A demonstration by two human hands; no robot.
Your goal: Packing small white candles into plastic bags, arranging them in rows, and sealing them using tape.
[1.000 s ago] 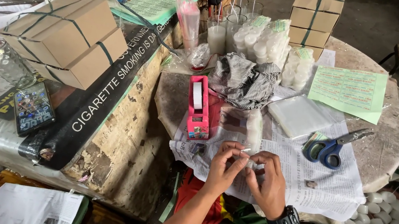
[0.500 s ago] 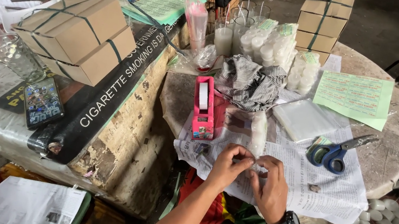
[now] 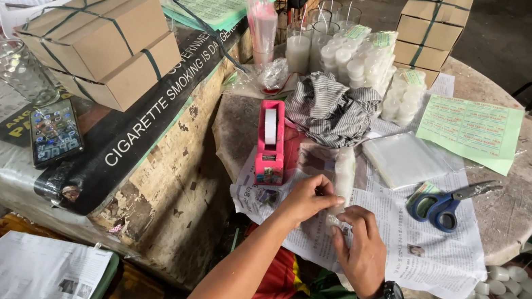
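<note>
Candle pack pinched between both hands

Candle pack, small, white and wrapped in clear plastic, sits low over the newspaper at the near edge of the round table. Since a second ago both hands have barely shifted; only the view has drifted. Left hand has its fingers closed on the pack's top end, right hand has its fingers closed on the lower end, thumbs nearly meeting. Just above stands the pink tape dispenser, boxy plastic. Blue-handled scissors lie well right, beside a glossy stack of clear bags. Crumpled striped cloth behind.
</note>
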